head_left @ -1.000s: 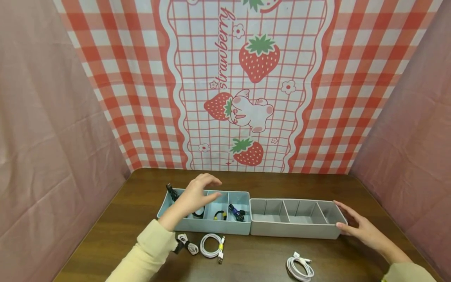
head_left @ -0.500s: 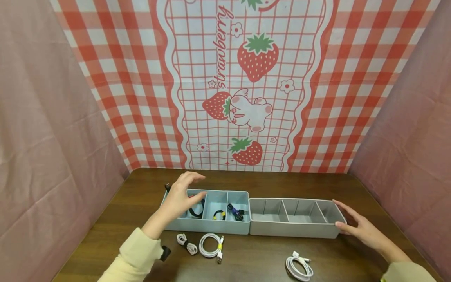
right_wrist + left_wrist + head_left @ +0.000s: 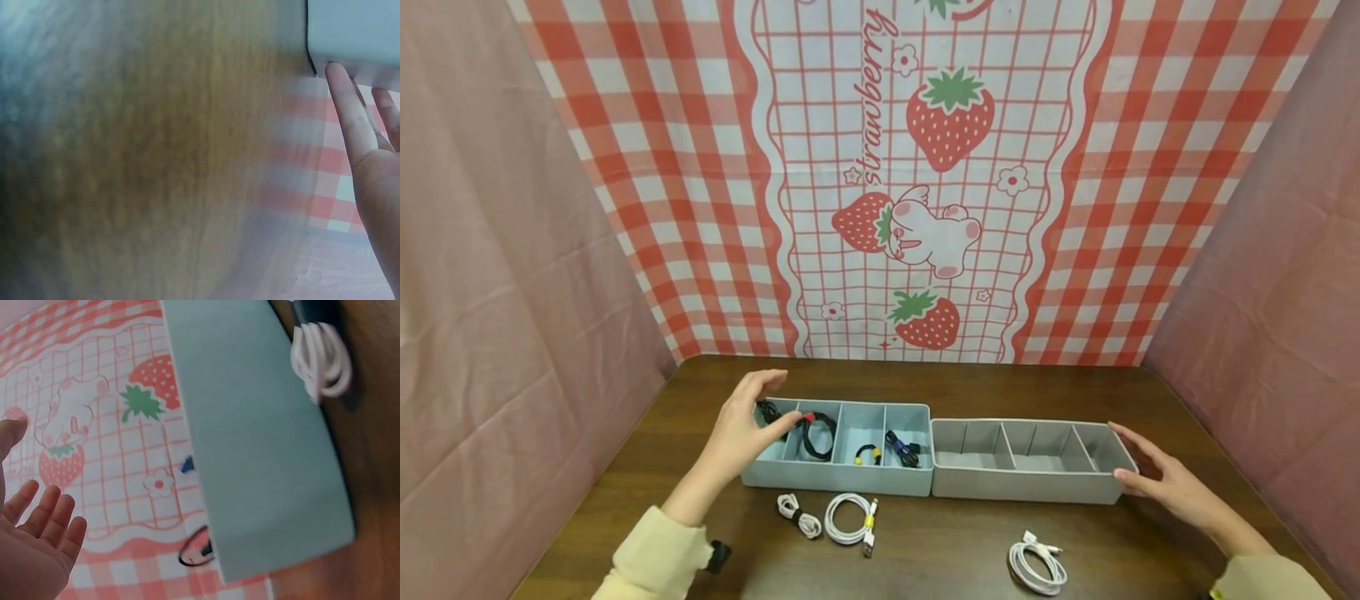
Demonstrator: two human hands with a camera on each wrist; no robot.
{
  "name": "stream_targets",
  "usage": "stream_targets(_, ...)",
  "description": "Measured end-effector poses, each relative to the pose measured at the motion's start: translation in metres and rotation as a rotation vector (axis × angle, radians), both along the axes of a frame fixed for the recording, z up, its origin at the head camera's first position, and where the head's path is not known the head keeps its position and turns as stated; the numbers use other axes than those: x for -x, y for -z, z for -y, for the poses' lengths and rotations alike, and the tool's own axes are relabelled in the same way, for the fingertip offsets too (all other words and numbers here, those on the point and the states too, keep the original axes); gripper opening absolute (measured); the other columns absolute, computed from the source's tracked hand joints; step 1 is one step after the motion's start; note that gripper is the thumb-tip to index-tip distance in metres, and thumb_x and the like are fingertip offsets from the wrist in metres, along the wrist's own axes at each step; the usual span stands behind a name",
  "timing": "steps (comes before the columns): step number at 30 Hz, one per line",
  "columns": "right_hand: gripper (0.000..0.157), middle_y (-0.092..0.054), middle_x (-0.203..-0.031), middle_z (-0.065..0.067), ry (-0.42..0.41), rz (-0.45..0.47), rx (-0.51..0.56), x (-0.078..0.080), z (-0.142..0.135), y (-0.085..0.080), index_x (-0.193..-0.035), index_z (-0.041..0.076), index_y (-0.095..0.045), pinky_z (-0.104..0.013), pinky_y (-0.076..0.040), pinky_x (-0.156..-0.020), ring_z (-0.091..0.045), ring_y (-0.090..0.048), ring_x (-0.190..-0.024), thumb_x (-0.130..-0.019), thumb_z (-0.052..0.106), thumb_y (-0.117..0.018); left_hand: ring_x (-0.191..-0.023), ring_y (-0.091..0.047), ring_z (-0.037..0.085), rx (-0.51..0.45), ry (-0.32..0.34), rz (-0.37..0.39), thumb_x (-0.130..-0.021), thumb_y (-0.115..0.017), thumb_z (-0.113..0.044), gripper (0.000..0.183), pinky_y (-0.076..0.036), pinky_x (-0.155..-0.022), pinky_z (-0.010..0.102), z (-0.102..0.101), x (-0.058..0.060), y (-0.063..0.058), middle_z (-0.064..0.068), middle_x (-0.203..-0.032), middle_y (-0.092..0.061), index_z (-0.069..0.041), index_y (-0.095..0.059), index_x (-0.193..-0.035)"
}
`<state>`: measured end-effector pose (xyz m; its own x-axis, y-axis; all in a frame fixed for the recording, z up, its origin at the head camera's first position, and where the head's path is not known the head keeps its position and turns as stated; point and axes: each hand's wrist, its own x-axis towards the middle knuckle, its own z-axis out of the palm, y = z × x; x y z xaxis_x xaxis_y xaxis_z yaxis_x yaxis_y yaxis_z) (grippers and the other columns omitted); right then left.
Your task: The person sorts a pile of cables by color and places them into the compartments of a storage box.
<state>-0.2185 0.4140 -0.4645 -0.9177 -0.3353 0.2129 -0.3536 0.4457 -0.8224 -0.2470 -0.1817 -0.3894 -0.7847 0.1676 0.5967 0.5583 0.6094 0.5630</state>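
Observation:
My left hand (image 3: 737, 429) hovers at the left end of a light-blue divided box (image 3: 842, 482), fingers apart and nothing held. Its thumb overlaps the box's left part in the head view. Inside the box lie a black cable bundle (image 3: 767, 410), partly hidden by the hand, a black coiled cable (image 3: 832, 433) with a red tie, a short black cable (image 3: 868, 447) with yellow on it, and a dark cable (image 3: 902, 450) with a purple tie. At the far right my right hand (image 3: 1165, 483) touches the end of a grey divided box (image 3: 1026, 487), thumb at the front corner, fingers at the back.
In front of the blue box lie a white cable (image 3: 797, 517) with a black tie and a coiled white cable (image 3: 868, 522) with a yellow tie. Another white cable (image 3: 1037, 547) lies before the grey box. A checked strawberry cloth (image 3: 925, 250) hangs behind the wooden table (image 3: 925, 567).
My left hand has moved left along the blue box, uncovering the red-tied cable. The blue box's left end has shifted slightly. My right hand has stayed at the grey box.

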Motion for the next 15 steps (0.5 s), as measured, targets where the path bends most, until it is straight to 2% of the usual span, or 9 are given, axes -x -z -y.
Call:
stream_targets(8,0.066,-0.036,-0.131,0.027,-0.005,-0.004,-0.007,0.001,-0.002,0.001,-0.149,0.001,-0.017,-0.028,-0.055,-0.071,0.009,-0.049,-0.107,-0.093,-0.002,-0.053,-0.114,-0.051,0.027,-0.007,-0.043,0.027,-0.074,-0.081,-0.018,0.071,-0.042,-0.092,0.044,0.020,0.001,0.013,0.012,-0.127,-0.052,-0.007,-0.045,-0.135)
stream_targets(15,0.067,-0.037,-0.130,0.026,-0.004,0.001,-0.006,0.001,-0.002,0.001,-0.149,0.002,-0.017,-0.028,-0.055,-0.071,0.006,-0.051,-0.105,-0.093,-0.002,-0.053,-0.125,-0.043,0.033,0.006,-0.073,0.132,-0.077,-0.079,-0.024,0.079,-0.037,-0.099,0.050,0.039,0.001,0.029,0.017,-0.136,-0.045,-0.002,-0.037,-0.140)
